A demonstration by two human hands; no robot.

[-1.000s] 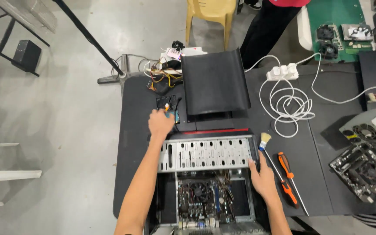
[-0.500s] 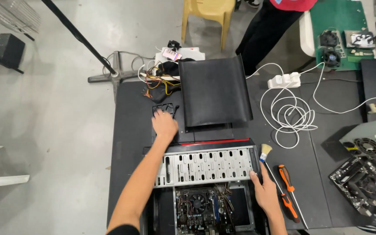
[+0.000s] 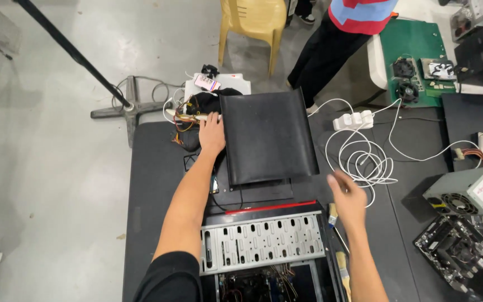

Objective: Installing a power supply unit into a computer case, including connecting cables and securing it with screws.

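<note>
- The bundle of multicoloured wires [image 3: 188, 118] lies at the far left corner of the dark tabletop [image 3: 152, 184], just left of the curved black side panel [image 3: 268, 136].
- The left hand [image 3: 212, 133] rests palm-down with its fingertips on this bundle and its edge against the panel's left side. The fingers lie flat; nothing is clamped in them.
- Half a second earlier, the left hand lay nearer the person, over a small black part in front of the panel. It has since reached farther out to the wires.
- The right hand [image 3: 346, 197] hovers open above the tabletop, fingers spread and blurred, holding nothing. It is near the coiled white cable [image 3: 364, 162].
- Earlier, the right hand rested at the right edge of the open grey-and-black computer case [image 3: 264, 246]. It has since lifted away from it.
- A small wooden-handled brush [image 3: 334, 215] lies just below the right hand, beside the case.
- The white power strip [image 3: 353, 120] sits at the far end of the coiled cable.
- A grey power supply unit [image 3: 468, 193] and a bare motherboard [image 3: 454, 251] lie at the right.
- A second person in dark trousers [image 3: 325, 50] stands beyond the table, next to a yellow plastic chair [image 3: 252, 22].
</note>
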